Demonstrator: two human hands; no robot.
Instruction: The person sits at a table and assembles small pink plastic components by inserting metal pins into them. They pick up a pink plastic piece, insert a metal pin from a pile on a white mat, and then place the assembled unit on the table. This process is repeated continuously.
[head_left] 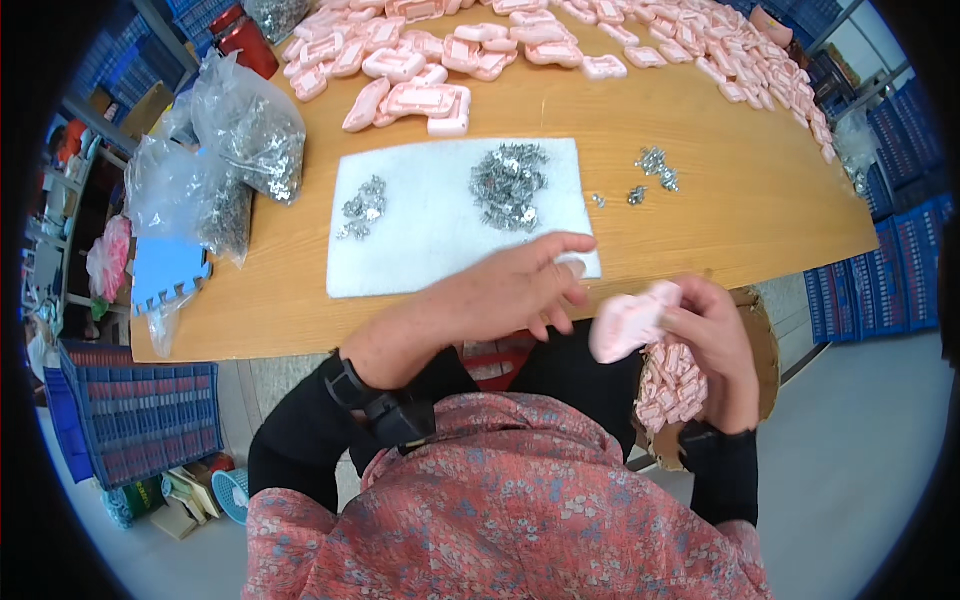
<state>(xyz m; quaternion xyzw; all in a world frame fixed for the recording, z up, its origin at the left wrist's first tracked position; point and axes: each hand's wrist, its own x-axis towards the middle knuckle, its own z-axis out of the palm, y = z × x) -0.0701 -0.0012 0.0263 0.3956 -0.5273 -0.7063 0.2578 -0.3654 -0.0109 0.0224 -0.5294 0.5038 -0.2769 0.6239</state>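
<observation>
My right hand [708, 325] grips a pink plastic casing [630, 322] over the table's front edge; the casing is slightly blurred. To its left, my left hand [535, 285] is empty with its fingers apart, above the front right corner of a white foam sheet [420, 255]. On that sheet lie a large heap of small silvery metal parts [510, 187] and a smaller heap of the same kind [363, 207]. Below my right hand, a cardboard box [758, 385] holds many pink casings [670, 385].
Pink casings [425, 100] crowd the table's far side. Clear bags of metal parts [250, 125], a red jar [243, 40] and a blue foam mat [170, 268] are at the left. Loose metal parts [655, 167] lie right of the sheet. Blue crates [140, 410] stand beside the table.
</observation>
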